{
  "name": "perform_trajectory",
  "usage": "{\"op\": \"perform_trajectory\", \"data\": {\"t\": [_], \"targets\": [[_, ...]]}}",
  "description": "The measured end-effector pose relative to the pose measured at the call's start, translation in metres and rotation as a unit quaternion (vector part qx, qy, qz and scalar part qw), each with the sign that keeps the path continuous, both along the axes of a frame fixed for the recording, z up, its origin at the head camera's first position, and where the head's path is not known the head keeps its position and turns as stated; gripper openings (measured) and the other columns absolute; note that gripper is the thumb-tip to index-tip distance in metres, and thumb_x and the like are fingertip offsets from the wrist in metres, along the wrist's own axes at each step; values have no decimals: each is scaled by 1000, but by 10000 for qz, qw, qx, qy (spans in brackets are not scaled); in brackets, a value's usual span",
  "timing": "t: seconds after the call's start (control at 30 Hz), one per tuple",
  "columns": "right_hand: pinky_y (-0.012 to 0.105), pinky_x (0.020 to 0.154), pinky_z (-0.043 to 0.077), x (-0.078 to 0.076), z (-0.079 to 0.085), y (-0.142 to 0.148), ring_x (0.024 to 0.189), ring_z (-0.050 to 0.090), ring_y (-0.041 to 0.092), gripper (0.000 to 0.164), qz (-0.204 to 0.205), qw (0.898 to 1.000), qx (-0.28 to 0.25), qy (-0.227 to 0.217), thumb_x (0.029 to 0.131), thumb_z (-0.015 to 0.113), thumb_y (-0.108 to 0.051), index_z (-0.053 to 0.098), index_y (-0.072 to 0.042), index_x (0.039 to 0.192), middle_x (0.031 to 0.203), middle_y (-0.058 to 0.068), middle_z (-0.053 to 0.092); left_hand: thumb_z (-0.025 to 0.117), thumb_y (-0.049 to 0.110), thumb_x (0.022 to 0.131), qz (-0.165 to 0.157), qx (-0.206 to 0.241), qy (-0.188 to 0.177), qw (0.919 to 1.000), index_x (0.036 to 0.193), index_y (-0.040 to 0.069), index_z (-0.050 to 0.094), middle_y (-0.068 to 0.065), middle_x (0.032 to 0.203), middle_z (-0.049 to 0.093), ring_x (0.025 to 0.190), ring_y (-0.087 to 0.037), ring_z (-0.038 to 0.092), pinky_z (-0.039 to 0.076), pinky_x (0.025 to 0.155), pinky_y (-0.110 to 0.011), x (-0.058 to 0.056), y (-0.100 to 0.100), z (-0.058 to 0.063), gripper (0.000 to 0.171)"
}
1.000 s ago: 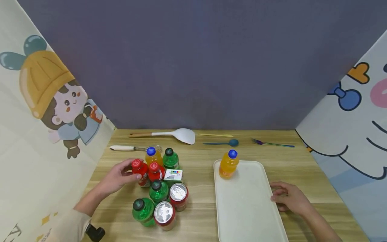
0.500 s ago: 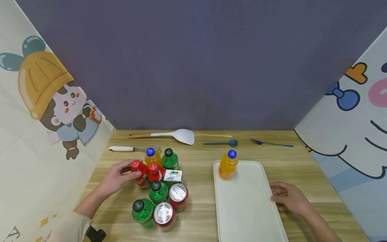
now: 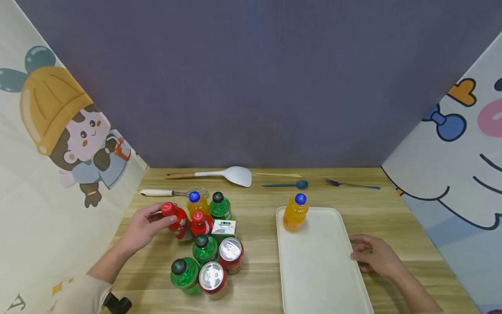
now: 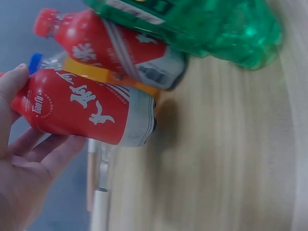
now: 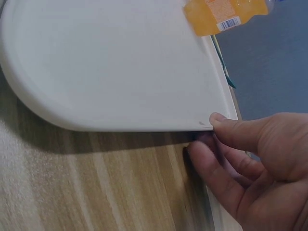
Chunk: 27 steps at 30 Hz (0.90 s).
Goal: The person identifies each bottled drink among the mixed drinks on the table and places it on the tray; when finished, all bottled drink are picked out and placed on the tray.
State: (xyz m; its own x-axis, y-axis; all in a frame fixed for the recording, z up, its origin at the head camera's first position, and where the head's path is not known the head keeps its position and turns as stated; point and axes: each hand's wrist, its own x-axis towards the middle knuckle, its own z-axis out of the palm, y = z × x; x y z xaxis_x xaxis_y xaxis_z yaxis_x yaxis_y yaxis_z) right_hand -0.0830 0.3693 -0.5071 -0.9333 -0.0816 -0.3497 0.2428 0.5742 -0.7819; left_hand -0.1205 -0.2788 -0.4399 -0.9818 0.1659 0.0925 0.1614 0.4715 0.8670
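Observation:
My left hand [image 3: 142,227] grips a red-labelled soda bottle [image 3: 179,224] by its upper part, thumb on one side and fingers behind. The bottle leans to the left, its red cap toward my hand; in the left wrist view its white lettering shows. Right beside it stands a second red bottle [image 3: 201,224], with an orange drink bottle [image 3: 198,206] behind. On the right, my right hand [image 3: 377,257] pinches the side rim of a white tray [image 3: 322,270] between thumb and fingers. Another orange drink bottle [image 5: 226,17] stands upright at the tray's far left corner.
Green bottles [image 3: 185,275], a small carton [image 3: 224,227] and two silver-topped cans [image 3: 212,279] crowd the left group. Along the back lie a whisk [image 3: 158,192], a spatula [image 3: 237,176], a yellow knife [image 3: 278,175], a blue spoon [image 3: 301,185] and a fork [image 3: 353,186].
My left hand has moved a little to the left, and the red bottle in it has gone from nearly upright to leaning left. The right hand and tray stay put.

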Motion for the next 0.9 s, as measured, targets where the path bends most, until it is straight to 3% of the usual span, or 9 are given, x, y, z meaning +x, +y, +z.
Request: {"op": "perform_trajectory", "data": {"t": [0.2,0.47,0.7,0.9], "targets": [[35,65,63,2,2,3,86,71,23,64,-12,9999,-91,-104,91,78,-11,49,6,145,110,18,69,72,23,98,83,-354,55,9993,133,5,66,-16,120,70,97,-5,68,60,78,-24,-1,-3,31,39],[35,66,63,0,3,7,85,72,22,64,36,9999,-152,-52,92,77,-11,48,9,146,111,19,68,72,25,98,135,-660,398,9969,128,7,69,-8,112,73,93,-7,70,59,76,-24,-9,1,81,35],[36,66,63,-2,-1,7,87,71,23,66,68,9997,-203,-101,92,77,-15,47,6,147,113,19,68,72,25,98,-97,-981,598,9933,132,10,68,-12,116,72,93,-6,70,60,76,-23,-18,12,122,38],[36,65,63,-1,1,4,87,70,21,66,59,9997,-171,-134,92,77,-15,47,6,147,113,18,68,72,24,98,-354,-950,735,9921,133,11,67,-11,118,71,94,-8,70,60,75,-25,-25,30,150,38]]}}
